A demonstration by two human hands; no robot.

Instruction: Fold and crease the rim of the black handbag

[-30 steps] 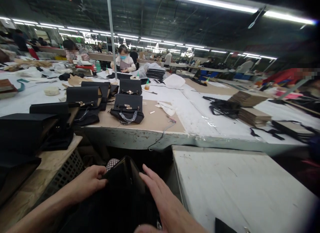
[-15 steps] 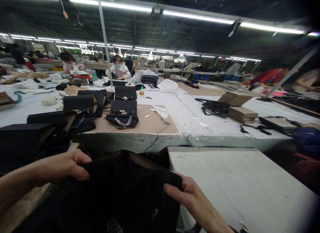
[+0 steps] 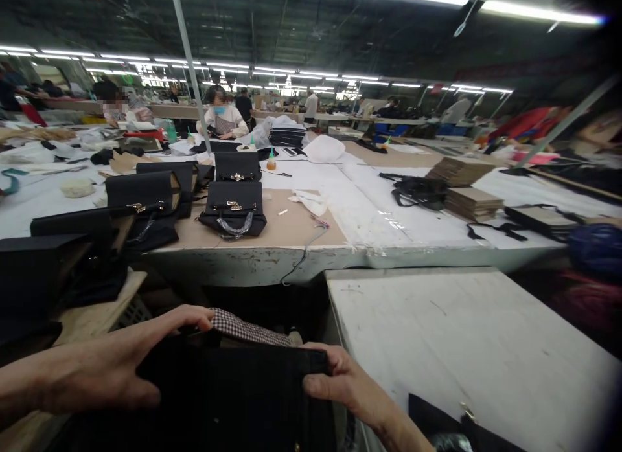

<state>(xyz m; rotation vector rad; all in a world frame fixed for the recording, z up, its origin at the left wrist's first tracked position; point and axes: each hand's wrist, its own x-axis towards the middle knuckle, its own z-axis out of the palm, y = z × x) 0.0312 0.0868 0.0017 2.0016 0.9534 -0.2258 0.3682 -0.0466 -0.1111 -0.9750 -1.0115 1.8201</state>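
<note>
Head view — bag: flat black textile bag panel (image 3: 233,400), matte, straight top edge, low in frame between both hands; one piece.
Lining: checked brown-and-white fabric (image 3: 247,327) showing behind the top edge.
Left hand (image 3: 107,368): fingers spread flat over the bag's upper left corner, thumb beneath.
Right hand (image 3: 347,384): fingers curled over the top right corner, clamping it.
Bench: scuffed white tabletop (image 3: 466,348), just right of the bag.
Beyond: two finished black handbags with gold clasps (image 3: 234,209) — standing on brown card.
</note>
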